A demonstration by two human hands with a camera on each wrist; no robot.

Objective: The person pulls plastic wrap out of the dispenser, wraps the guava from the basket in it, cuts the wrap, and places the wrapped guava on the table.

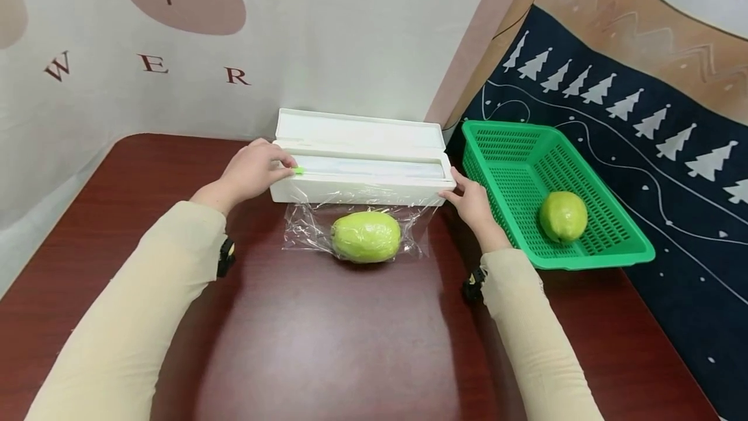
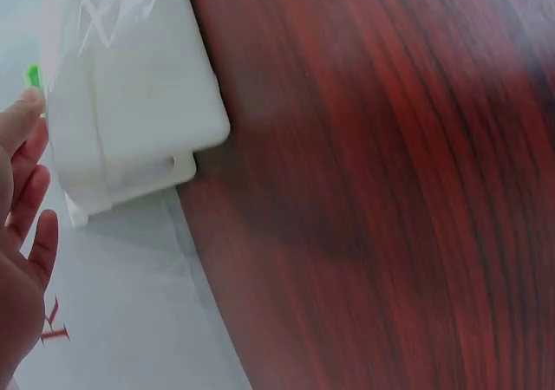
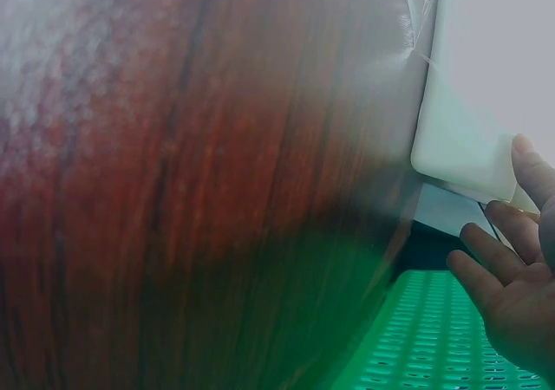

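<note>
A white cling film box [image 1: 362,191] stands on the table with its lid [image 1: 359,128] raised behind it. Thumb and fingertips of my left hand [image 1: 254,166] pinch a small green slider [image 1: 299,171] at the box's left end. My right hand [image 1: 472,203] holds the right front corner, with the thumb [image 3: 525,152] on the front face and the fingers by the end. Clear film [image 1: 306,229] hangs from the front of the box onto the table. A yellow-green fruit like a guava [image 1: 367,237] lies at the film, just in front of the box.
To the right is a green plastic basket [image 1: 610,257] holding another yellow-green fruit [image 1: 563,216]. A pale printed cloth [image 1: 350,38] hangs behind the dark red wooden table [image 1: 327,343], and a navy cloth with white trees [image 1: 643,167] borders its right side.
</note>
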